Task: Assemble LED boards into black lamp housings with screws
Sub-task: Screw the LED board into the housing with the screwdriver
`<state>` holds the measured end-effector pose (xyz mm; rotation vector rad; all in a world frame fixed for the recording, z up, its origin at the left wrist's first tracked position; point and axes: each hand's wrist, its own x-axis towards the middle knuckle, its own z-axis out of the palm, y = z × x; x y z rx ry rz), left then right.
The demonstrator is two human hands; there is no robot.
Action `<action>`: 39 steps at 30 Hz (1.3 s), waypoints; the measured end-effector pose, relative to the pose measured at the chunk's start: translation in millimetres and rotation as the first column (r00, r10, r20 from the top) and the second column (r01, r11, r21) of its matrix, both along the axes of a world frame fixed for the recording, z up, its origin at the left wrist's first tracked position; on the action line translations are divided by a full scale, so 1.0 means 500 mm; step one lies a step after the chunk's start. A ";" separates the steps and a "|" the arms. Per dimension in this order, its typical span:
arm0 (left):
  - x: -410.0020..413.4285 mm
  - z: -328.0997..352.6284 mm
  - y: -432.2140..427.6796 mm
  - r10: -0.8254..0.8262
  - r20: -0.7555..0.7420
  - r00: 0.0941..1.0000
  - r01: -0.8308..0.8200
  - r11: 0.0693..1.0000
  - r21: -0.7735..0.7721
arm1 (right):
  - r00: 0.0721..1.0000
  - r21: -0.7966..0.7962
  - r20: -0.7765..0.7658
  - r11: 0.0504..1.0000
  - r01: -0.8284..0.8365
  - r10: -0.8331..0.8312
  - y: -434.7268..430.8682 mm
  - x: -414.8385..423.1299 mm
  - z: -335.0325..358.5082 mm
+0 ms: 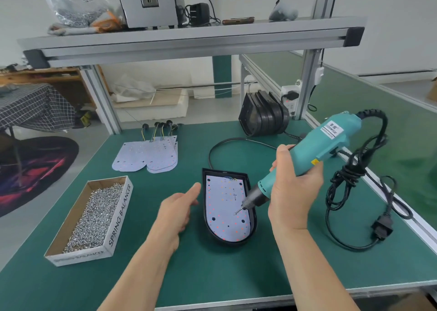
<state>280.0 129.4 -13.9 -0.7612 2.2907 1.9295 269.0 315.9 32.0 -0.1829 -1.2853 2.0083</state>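
Screwdriver bit poised over an LED board seated in its housing

The right hand wraps round the barrel of the teal electric screwdriver. Just below and left of that grip, the bit reaches the LED board, which lies flat inside the black lamp housing. The left hand, fingers loose and holding nothing, sits across the housing from the grip, beside its far wall; I cannot tell if it touches. The board looks thin, light and easily marked, so the stiff housing rim is probably the safer place to steady it.
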 end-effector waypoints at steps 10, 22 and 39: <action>-0.032 -0.023 0.042 -0.215 0.168 0.962 0.249 0.944 -0.217 | 0.998 0.375 -0.061 0.927 0.024 -0.001 -0.053 -0.005 -0.051; -0.043 -0.039 0.041 -0.213 0.162 0.964 0.247 0.941 -0.230 | 0.999 0.391 -0.039 0.920 0.038 -0.025 -0.054 -0.015 -0.065; -0.043 -0.046 0.041 -0.183 0.178 0.967 0.229 0.929 -0.291 | 0.999 0.441 0.030 0.896 -0.049 0.040 -0.067 -0.016 -0.068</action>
